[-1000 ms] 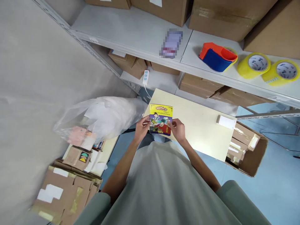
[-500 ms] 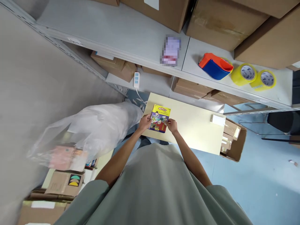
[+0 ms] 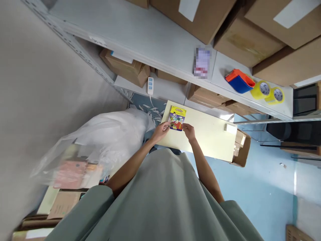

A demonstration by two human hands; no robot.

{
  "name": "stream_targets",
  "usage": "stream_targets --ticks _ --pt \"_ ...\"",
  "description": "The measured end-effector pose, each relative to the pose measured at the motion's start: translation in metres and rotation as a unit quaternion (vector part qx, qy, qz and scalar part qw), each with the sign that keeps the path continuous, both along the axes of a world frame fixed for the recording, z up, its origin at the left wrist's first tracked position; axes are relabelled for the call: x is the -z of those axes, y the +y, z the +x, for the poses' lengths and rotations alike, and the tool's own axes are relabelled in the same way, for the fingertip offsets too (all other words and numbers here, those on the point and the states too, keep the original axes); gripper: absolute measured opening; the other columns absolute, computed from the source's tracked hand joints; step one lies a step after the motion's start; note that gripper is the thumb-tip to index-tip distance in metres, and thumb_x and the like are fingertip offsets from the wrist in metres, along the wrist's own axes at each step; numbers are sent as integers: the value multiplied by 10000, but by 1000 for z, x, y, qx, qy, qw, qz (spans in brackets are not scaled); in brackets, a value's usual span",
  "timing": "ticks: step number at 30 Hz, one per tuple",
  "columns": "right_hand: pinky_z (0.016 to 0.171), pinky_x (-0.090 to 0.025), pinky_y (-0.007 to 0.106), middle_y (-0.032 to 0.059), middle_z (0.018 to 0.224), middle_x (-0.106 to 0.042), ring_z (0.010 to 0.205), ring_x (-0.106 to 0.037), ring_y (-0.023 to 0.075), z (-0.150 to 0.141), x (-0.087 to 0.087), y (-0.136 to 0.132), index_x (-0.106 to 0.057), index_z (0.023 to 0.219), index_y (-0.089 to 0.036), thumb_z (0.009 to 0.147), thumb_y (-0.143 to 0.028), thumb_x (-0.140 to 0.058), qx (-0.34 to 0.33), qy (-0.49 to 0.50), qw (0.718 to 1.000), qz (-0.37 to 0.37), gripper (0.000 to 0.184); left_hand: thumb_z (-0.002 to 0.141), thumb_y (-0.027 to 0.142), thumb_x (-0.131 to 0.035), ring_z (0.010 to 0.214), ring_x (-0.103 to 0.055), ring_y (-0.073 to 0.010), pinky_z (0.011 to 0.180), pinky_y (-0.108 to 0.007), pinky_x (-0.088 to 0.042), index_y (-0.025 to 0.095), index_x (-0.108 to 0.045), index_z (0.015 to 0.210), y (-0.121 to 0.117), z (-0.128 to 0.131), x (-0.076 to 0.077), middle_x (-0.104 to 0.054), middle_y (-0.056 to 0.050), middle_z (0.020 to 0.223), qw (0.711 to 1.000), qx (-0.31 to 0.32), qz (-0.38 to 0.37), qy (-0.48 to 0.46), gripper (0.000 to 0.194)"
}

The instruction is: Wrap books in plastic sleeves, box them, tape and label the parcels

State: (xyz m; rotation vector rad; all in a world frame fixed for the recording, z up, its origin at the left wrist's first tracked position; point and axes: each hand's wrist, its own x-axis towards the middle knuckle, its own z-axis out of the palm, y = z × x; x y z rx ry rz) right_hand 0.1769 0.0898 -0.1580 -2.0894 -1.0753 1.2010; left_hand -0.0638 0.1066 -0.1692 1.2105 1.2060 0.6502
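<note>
- Shelf (image 3: pixel 120 33): extended across the upper view; cardboard boxes (image 3: pixel 200 28) are stacked on it, and yellow tape rolls (image 3: pixel 258 91) are set near its front edge.
- Tabletop (image 3: pixel 210 130): pale, long, placed below the shelf — the surface over which both hands are held.
- Plastic bag (image 3: pixel 117 129): translucent and bulging, situated left of the tabletop.
- Open carton (image 3: pixel 245 152): located beside the tabletop's right end, with smaller boxes (image 3: pixel 238 139) contained in it.
- Book (image 3: pixel 178 117): colourful, yellow-topped, positioned over the tabletop's left part, near the far edge; whether it is rested there or held just above cannot be told. Good control would probably be given by light, even pressure at opposite edges — cover kept level, corners left unbent.
- Left hand (image 3: pixel 162 130): fingers and thumb nearly closed, the book's lower left side apparently pinched between them; the forearm (image 3: pixel 130 164) is reached forward and slanted inward.
- Right hand (image 3: pixel 188 131): fingers curled, little gap left, the book's lower right edge apparently gripped at the fingertips; the forearm is likewise angled inward, and the thumb's exact placement is too small to be read.
</note>
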Motion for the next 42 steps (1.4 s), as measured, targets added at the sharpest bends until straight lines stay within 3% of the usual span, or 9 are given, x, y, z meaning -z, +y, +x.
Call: stream_targets --ticks 7,11,15,18,22,26,32,37,42 --pt "1064 -685 500 118 1145 -886 1081 -857 310 -74 -27 -16 -820 1094 -235 908 -666 -745 -113 50 992 26 475 1042 506 -663 1268 -807 -277 1144 -446 -649 234 -753 1398 -72 -104 -39 -831 -131 1406 994 -106 10 -31 457" --pt "1087 -682 476 144 1213 -882 1131 -852 308 -123 -61 -15 -823 1189 -216 963 -689 -738 -213 69 974 45 532 1077 472 -621 1187 -823 -256 1093 -410 -658 241 -769 1364 -109 -162 -61 -856 -105 1336 979 -201 22 20 398" --pt "1075 -689 452 123 1251 -879 1142 -853 291 -177 -94 -8 -822 1234 -233 1028 -653 -707 -310 70 946 67 481 1099 384 -559 1153 -822 -235 1068 -379 -657 233 -770 1320 -134 -212 -64 -853 -96 1314 955 -274 29 112 340" --pt "1083 -690 450 102 1241 -885 1140 -857 282 -218 -108 -6 -824 1248 -250 1050 -642 -701 -369 88 921 85 456 1107 353 -529 1157 -808 -223 1067 -365 -653 229 -754 1321 -145 -246 -49 -834 -100 1346 930 -318 39 179 334" --pt "1084 -692 436 87 1285 -879 1158 -852 265 -263 -110 -9 -833 1282 -267 1090 -634 -664 -446 79 887 91 447 1056 312 -577 1160 -797 -249 1035 -374 -657 205 -731 1361 -147 -285 -8 -782 -149 1416 917 -312 -8 248 358" --pt "1130 -675 444 83 1437 -831 1245 -822 254 -294 -94 -8 -821 1371 -278 1122 -548 -639 -539 51 836 92 411 993 293 -649 1219 -779 -332 1140 -480 -610 159 -705 1453 -134 -312 36 -734 -218 1470 914 -241 -92 312 482" --pt "1364 -486 528 127 1766 -578 1669 -526 300 -327 -58 12 -664 1622 -248 1148 -456 -617 -590 -23 798 126 519 851 199 -749 1622 -518 -441 1347 -553 -423 109 -635 1574 -106 -336 84 -557 -268 1724 935 -77 -61 342 737" --pt "1439 -326 641 129 1913 -324 1787 -297 372 -342 -38 35 -352 1835 -266 1131 -535 -644 -592 -82 786 157 808 851 394 -846 1621 -475 -519 1304 -656 -433 119 -659 1519 -95 -336 109 -536 -324 1714 930 -40 -83 355 746" --pt "1333 -493 643 78 1970 -107 1738 -377 442 -343 -32 41 -178 1883 -297 1115 -567 -625 -567 -86 800 175 929 906 278 -722 1413 -624 -475 1216 -640 -482 114 -777 1344 -83 -328 113 -743 -306 1397 907 -46 -71 412 471"
